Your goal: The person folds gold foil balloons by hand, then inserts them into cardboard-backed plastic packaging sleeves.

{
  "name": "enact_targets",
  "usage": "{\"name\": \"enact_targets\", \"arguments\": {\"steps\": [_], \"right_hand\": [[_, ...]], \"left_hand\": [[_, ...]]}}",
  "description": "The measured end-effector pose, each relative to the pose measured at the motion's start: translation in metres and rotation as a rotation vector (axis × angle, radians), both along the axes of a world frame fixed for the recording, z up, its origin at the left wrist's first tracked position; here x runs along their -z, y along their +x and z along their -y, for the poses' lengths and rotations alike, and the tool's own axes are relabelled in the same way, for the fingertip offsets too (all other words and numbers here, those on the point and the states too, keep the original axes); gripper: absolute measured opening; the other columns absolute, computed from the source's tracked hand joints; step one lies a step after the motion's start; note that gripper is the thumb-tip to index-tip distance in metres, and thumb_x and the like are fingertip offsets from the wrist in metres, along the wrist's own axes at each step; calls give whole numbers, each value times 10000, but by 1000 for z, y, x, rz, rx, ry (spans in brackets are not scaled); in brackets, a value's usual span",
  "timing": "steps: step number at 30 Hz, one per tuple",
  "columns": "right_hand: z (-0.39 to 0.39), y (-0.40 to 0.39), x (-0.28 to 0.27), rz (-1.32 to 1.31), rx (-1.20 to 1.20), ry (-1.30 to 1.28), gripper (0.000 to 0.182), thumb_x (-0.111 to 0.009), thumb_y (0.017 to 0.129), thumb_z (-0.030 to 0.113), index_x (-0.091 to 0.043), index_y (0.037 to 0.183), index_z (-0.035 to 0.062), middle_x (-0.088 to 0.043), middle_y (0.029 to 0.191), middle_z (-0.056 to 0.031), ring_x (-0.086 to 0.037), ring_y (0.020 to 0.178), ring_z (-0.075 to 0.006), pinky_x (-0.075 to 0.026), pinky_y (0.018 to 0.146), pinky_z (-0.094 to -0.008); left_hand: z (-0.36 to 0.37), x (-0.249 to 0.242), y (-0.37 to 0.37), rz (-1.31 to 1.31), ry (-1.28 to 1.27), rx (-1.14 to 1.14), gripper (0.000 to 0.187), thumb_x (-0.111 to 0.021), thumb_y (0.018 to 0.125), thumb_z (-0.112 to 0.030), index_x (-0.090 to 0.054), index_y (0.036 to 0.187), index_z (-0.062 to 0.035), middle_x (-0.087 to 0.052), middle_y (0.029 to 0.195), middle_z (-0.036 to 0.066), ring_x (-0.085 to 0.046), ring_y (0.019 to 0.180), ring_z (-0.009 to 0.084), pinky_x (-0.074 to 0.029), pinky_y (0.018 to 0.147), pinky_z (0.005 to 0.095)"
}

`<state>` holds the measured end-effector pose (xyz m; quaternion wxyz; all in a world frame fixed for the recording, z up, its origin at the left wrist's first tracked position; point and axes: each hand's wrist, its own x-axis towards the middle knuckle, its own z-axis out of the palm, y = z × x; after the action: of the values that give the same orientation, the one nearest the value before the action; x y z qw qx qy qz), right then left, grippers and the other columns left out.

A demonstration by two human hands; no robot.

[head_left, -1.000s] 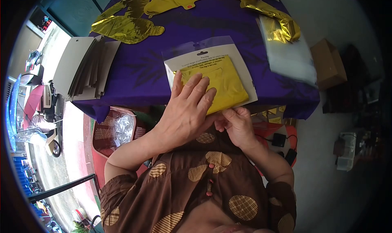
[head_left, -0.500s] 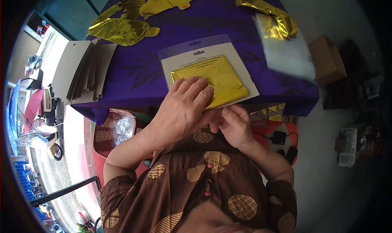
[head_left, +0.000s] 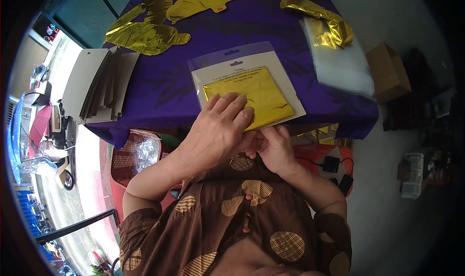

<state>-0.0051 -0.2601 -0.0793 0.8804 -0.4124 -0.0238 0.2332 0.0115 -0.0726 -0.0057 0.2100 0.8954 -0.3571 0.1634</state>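
A clear plastic packet (head_left: 244,82) with a white card and a folded gold foil piece (head_left: 252,94) inside lies at the near edge of the purple-clothed table (head_left: 164,87). My left hand (head_left: 218,128) rests flat on the packet's near left corner, fingers together on the gold foil. My right hand (head_left: 271,145) is just below the table edge, its fingers pinching the packet's near edge next to my left hand.
A fanned stack of grey cards (head_left: 99,84) lies at the table's left. Gold foil balloons (head_left: 145,34) lie at the back, crumpled gold foil (head_left: 329,29) and clear bags (head_left: 339,65) at the right. A red basket (head_left: 133,155) sits below left, a cardboard box (head_left: 387,72) on the floor.
My left hand slid back toward me along the packet, uncovering more gold foil. My right hand shifted slightly left, closer to the left hand at the packet's edge.
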Motion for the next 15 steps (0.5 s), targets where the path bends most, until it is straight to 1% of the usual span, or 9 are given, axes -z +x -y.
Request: {"name": "enact_targets", "arguments": {"steps": [3, 7, 9, 12, 15], "right_hand": [[-1, -1, 6, -39, -70, -9, 268, -479, 1034, 229, -596, 1118, 3, -688, 844, -116, -674, 626, -195, -519, 523, -283], [-4, 0, 12, 11, -81, -140, 221, -492, 1009, 170, -616, 1077, -1, -688, 816, -112, -674, 601, -188, -522, 512, -268], [-4, 1, 13, 56, -77, -181, 205, -498, 999, 149, -626, 1055, -1, -687, 805, -108, -674, 601, -182, -523, 514, -260], [-4, 1, 13, 56, -58, -216, 143, -556, 926, 92, -657, 972, 2, -682, 840, -110, -662, 651, -195, -510, 525, -317], [-3, 2, 16, -1, -54, -165, 100, -586, 895, 48, -669, 933, 7, -688, 896, -104, -676, 705, -191, -531, 561, -315]], "left_hand": [[1, 4, -1, 14, 6, -10, 518, -774, 728, -224, -557, 1130, 20, -594, 1189, 212, -568, 1146, 404, -443, 981, 497], [3, 4, -7, 34, 100, -56, 567, -776, 720, -233, -531, 1168, 13, -566, 1225, 220, -532, 1191, 409, -379, 1023, 554], [7, 6, -10, 26, 77, -85, 589, -774, 718, -230, -516, 1189, 11, -543, 1245, 227, -508, 1216, 408, -351, 1036, 573], [13, 5, -11, 9, 74, -109, 612, -774, 715, -228, -500, 1207, 13, -520, 1254, 232, -491, 1229, 406, -340, 1042, 578], [17, 4, -8, 1, 85, -106, 605, -767, 713, -211, -500, 1207, 15, -510, 1251, 229, -486, 1229, 402, -340, 1042, 578]]}}
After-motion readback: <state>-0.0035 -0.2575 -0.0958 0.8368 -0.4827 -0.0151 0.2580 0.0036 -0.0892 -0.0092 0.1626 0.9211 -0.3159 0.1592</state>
